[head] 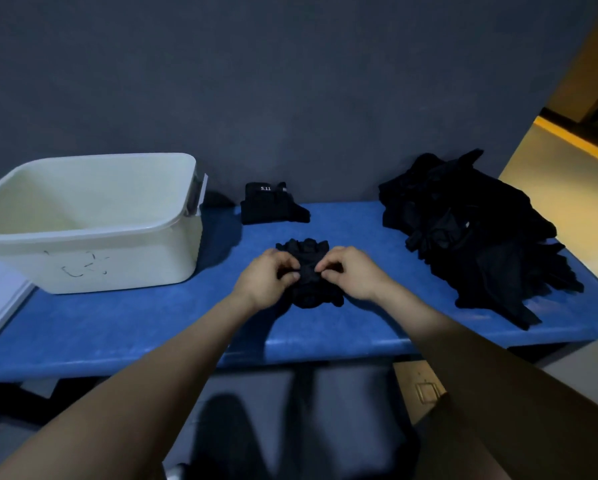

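Bunched black sock [306,271], pinched both sides

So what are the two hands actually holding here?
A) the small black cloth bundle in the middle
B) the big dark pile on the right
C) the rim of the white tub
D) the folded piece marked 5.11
A: the left hand and the right hand both pinch the small black cloth bundle on the blue table; the white tub, dark pile and folded piece marked 5.11 lie apart, untouched.
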Tool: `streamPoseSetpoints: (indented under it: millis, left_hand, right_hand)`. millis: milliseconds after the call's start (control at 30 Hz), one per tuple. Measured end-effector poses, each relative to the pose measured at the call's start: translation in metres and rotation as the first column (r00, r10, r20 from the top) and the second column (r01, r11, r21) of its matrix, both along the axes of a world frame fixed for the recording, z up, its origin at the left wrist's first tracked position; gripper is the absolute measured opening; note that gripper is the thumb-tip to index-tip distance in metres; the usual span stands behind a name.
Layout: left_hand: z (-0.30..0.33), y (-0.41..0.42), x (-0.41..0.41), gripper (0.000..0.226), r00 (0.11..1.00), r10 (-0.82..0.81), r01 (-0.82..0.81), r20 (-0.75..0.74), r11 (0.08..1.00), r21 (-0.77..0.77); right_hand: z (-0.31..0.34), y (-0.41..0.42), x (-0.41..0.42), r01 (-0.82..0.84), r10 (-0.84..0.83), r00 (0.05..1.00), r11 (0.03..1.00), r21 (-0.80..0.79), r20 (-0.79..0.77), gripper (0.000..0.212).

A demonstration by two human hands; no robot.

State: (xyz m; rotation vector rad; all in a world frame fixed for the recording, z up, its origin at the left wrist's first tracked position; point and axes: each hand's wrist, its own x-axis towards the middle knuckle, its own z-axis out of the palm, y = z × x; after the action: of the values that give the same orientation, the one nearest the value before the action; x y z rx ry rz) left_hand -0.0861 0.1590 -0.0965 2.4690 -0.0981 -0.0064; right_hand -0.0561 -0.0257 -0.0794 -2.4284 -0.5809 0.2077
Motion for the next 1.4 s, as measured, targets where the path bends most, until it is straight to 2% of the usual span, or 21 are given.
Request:
streamPoseSetpoints:
  millis: [67, 133, 267, 367, 467, 600, 733, 833, 933, 1000, 1067, 1133, 1200, 1333, 1400]
  left_hand:
    - [-0.006, -0.002, -0.001, 0.037, 0.991, -0.083, 0.096, -0.102, 0.986, 0.134]
    - [-0.006, 0.000, -0.003, 0.043, 0.986, -0.111, 0.130, -0.126, 0.980, 0.148]
    - [-0.002, 0.003, -0.005, 0.038, 0.992, -0.128, 0.123, 0.015, 0.978, 0.170]
    - [0.002, 0.001, -0.007, 0.028, 0.978, -0.171, 0.164, 0.119, 0.984, 0.063]
    - [0.002, -0.002, -0.005, 0.027, 0.961, -0.269, 0.270, 0.060, 0.963, -0.006]
    - [-0.004, 0.003, -0.003, 0.032, 0.916, -0.396, 0.399, -0.059, 0.916, 0.045]
    - [-0.005, 0.005, -0.001, 0.031, 0.897, -0.433, 0.436, -0.086, 0.899, 0.031]
    - [-0.003, 0.005, 0.003, 0.031, 0.885, -0.451, 0.456, -0.113, 0.890, 0.023]
    - [-0.003, 0.004, 0.003, 0.028, 0.906, -0.411, 0.415, -0.100, 0.910, 0.015]
    - [-0.004, 0.001, 0.004, 0.026, 0.944, -0.328, 0.328, -0.023, 0.945, 0.003]
    - [-0.006, -0.002, 0.006, 0.032, 0.972, -0.228, 0.225, 0.057, 0.973, 0.048]
    - [-0.007, -0.003, 0.009, 0.053, 0.985, -0.175, 0.174, -0.002, 0.978, 0.115]
    - [-0.008, -0.004, 0.011, 0.070, 0.977, -0.162, 0.185, -0.141, 0.969, 0.164]
    - [-0.006, -0.005, 0.015, 0.074, 0.963, -0.144, 0.193, -0.230, 0.959, 0.208]
    - [-0.001, -0.007, 0.018, 0.070, 0.968, -0.113, 0.168, -0.224, 0.955, 0.244]
  right_hand:
    - [-0.008, 0.002, -0.002, -0.001, 0.001, 1.000, 0.998, -0.069, -0.002, 0.020]
    - [-0.006, -0.002, -0.003, 0.058, -0.057, 0.998, 0.998, 0.006, -0.031, 0.012]
    - [0.006, -0.002, 0.013, 0.262, -0.268, 0.963, 0.940, 0.217, -0.004, 0.012]
    - [0.001, 0.006, 0.029, 0.324, -0.320, 0.946, 0.942, 0.085, -0.056, 0.019]
    - [-0.012, 0.014, 0.039, 0.368, -0.367, 0.921, 0.930, -0.016, -0.128, 0.028]
    - [-0.017, 0.021, 0.048, 0.396, -0.391, 0.903, 0.918, -0.011, -0.178, 0.036]
    - [-0.021, 0.018, 0.053, 0.462, -0.450, 0.876, 0.886, 0.032, -0.171, 0.017]
    - [-0.027, 0.016, 0.052, 0.471, -0.461, 0.877, 0.880, 0.055, -0.135, 0.020]
    - [-0.022, 0.011, 0.046, 0.432, -0.429, 0.902, 0.891, 0.138, -0.053, 0.022]
    - [-0.013, 0.005, 0.039, 0.364, -0.388, 0.918, 0.908, 0.208, 0.084, 0.018]
    - [-0.009, 0.000, 0.028, 0.246, -0.272, 0.948, 0.955, 0.166, 0.163, 0.010]
    - [-0.016, -0.007, 0.019, 0.166, -0.171, 0.975, 0.985, 0.040, 0.143, 0.016]
    - [-0.024, -0.015, 0.013, 0.167, -0.164, 0.983, 0.985, -0.043, 0.080, 0.024]
    - [-0.025, -0.021, 0.011, 0.186, -0.187, 0.982, 0.981, -0.062, -0.004, 0.028]
    - [-0.019, -0.020, 0.011, 0.184, -0.185, 0.983, 0.982, -0.053, -0.020, 0.027]
